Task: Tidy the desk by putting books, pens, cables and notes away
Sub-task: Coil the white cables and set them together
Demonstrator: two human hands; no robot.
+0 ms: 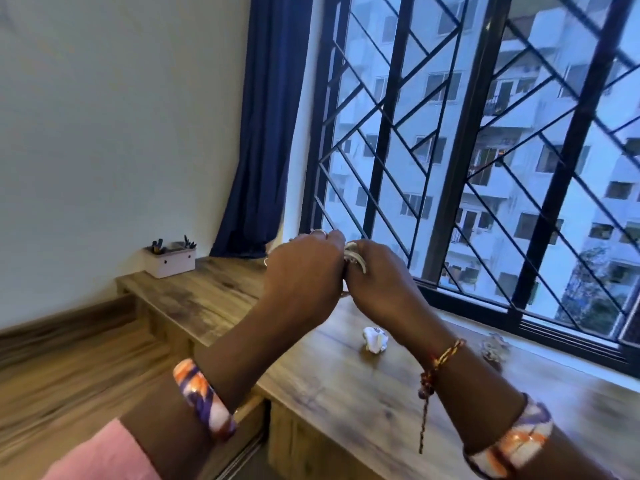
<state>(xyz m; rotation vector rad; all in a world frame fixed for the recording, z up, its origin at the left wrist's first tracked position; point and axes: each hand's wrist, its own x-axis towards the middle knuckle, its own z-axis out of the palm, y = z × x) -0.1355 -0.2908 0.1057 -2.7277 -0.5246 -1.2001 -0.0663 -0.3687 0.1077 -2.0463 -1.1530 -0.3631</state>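
Organiser box (170,260) on desk (346,393), left of crumpled paper (375,339).

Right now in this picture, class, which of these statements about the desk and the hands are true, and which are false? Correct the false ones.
1. Both hands, left hand and right hand, are together on a coiled white cable. True.
2. A crumpled paper lies on the wooden desk. True.
3. The pen holder box stands by the window. False: it stands by the wall, at the far left end.
4. The curtain is red. False: it is dark blue.
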